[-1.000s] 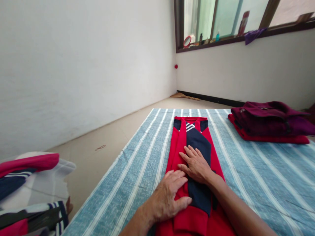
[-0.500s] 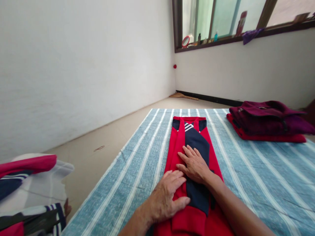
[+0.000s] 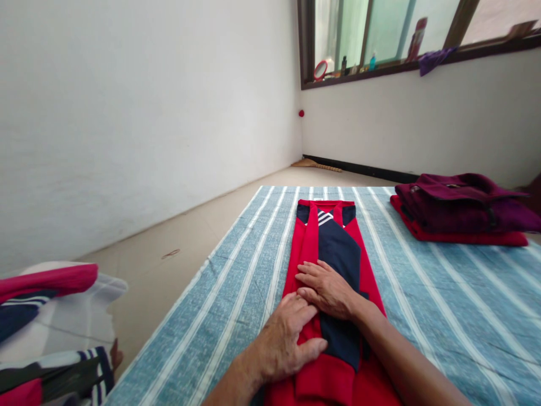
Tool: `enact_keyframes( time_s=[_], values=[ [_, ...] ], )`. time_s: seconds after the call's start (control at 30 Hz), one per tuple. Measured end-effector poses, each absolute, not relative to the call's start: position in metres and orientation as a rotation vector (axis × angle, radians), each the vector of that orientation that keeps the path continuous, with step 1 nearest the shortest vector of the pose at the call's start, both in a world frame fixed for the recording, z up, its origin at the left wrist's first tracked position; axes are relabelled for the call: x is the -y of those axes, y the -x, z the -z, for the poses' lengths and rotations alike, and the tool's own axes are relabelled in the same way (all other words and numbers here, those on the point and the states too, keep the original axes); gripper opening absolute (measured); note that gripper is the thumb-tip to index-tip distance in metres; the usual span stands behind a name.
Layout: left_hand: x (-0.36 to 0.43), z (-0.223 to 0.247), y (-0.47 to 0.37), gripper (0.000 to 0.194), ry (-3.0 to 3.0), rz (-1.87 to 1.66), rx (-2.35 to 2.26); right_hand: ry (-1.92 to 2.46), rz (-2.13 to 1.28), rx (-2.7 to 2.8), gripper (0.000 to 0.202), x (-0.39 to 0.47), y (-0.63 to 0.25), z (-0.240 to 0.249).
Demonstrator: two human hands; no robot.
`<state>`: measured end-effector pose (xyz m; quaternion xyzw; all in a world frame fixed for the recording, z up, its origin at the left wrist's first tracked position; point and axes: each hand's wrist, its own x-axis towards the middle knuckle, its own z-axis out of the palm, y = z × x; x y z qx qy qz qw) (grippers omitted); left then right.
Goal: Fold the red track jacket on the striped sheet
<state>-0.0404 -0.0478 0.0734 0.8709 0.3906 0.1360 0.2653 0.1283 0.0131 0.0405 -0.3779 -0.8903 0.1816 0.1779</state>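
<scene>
A red and navy jacket (image 3: 338,248) with white stripes near its top lies folded into a long narrow strip on the blue striped sheet (image 3: 220,282). Its sleeve runs down the front, with the red cuff toward me. My left hand (image 3: 291,332) rests on the jacket's left side near the cuff, fingers stretched and thumb apart. Just beyond it, my right hand (image 3: 327,290) lies flat across the navy panel and red strip. The fingertips of both hands are close together, and neither hand grasps the cloth.
At the right, a folded maroon garment (image 3: 456,203) sits on a folded red one (image 3: 477,238). Other clothes (image 3: 51,282) lie with white plastic at the lower left. A window sill (image 3: 376,70) at the back holds a mirror, bottles and a purple cloth.
My right hand has slid slightly left and toward me across the jacket, closer to my left hand. My left hand and the jacket stay about where they were.
</scene>
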Motion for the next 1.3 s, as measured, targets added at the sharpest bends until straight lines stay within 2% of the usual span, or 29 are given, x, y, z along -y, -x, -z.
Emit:
enact_keyframes(
  time_s=[0.87,1.07,1.3],
  values=[
    [0.0476,-0.0771,0.0395,0.04,-2.352,-0.358,-1.049,1.064,-0.529,2.467,0.035,-0.0127,-0.1288,-0.0392],
    [0.0467,-0.0772,0.0404,0.05,-2.371,-0.342,-1.005,0.995,-0.517,2.398,0.041,-0.0103,-0.1301,-0.0399],
    [0.048,-0.073,0.0405,0.031,-2.347,-0.347,-1.079,0.924,-0.621,2.498,0.037,-0.0086,-0.1269,-0.0421]
  ],
)
